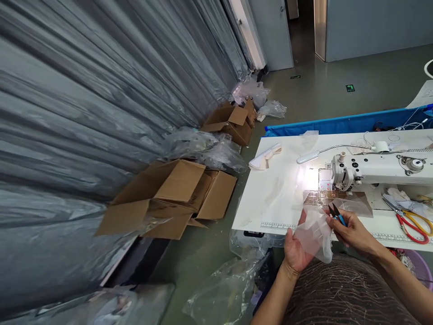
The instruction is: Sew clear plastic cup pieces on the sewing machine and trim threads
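Observation:
A translucent whitish sheer piece (315, 234) hangs between my two hands at the front edge of the white sewing table (270, 194). My left hand (297, 251) is palm up under the sheer piece, its fingers partly behind it. My right hand (350, 229) is closed around small blue-handled snips (338, 215), blades pointing up and left, and its fingertips also pinch the edge of the sheer piece. Just beyond my hands, a brown strip (324, 197) lies under the head of the white sewing machine (382, 168).
Red- and yellow-handled scissors (413, 222) lie at the table's right. A lamp (308, 157) lights the needle area. A folded cloth (265, 157) rests at the far left corner. Cardboard boxes (179, 180) and plastic bags (219, 289) are on the floor at left.

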Demonstrator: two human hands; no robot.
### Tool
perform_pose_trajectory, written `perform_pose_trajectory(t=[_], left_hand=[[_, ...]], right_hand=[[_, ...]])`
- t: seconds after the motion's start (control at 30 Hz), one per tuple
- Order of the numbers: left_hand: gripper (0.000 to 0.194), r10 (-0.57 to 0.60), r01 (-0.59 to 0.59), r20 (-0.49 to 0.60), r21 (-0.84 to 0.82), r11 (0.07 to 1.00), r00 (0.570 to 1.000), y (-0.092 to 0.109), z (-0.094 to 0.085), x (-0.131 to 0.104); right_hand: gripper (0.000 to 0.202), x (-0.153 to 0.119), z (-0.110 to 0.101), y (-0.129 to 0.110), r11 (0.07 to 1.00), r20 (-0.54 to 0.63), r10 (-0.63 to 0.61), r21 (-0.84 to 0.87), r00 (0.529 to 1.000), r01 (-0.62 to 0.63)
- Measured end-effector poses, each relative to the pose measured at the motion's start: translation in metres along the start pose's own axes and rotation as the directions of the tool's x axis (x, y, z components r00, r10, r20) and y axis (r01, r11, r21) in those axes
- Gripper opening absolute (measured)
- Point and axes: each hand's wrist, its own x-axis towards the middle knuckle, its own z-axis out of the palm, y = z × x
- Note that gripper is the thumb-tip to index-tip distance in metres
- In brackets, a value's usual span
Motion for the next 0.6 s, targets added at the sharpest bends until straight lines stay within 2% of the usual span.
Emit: perform_pose_trajectory(t=[0.07, 0.17, 0.23, 0.4, 0.53, 0.6], left_hand=[[0.049, -0.032, 0.031, -0.022, -0.049, 0.998, 0.999, 0.001, 0.003, -0.003], [0.043, -0.074, 0.073, -0.06, -0.02, 0.997, 0.995, 0.001, 0.01, -0.007], [0.045, -0.072, 0.074, -0.039, 0.049, 0.996, 0.997, -0.001, 0.015, -0.012], [0.049, -0.1, 0.071, 0.134, 0.21, 0.975, 0.986, -0.009, 0.02, -0.029], [0.058, -0.048, 0.011, 0.157, 0.23, 0.973, 0.986, -0.014, 0.012, -0.037], [0.063, -0.026, -0.012, 0.149, 0.248, 0.969, 0.988, -0.017, 0.007, -0.037]], right_hand=[[0.069, -0.002, -0.004, 0.004, 1.0, -0.044, -0.01, 0.006, 0.999, 0.01], [0.069, -0.008, -0.01, 0.014, 1.0, -0.072, -0.012, -0.005, 0.997, 0.011], [0.068, -0.014, -0.014, 0.022, 1.0, -0.082, -0.011, -0.029, 0.997, 0.009], [0.06, -0.029, -0.022, 0.043, 0.992, -0.146, -0.065, -0.121, 0.987, 0.047], [0.06, -0.033, -0.023, 0.053, 0.987, -0.185, -0.046, -0.16, 0.982, 0.016], [0.05, -0.032, -0.023, 0.056, 0.967, -0.202, -0.131, -0.243, 0.971, 0.08]])
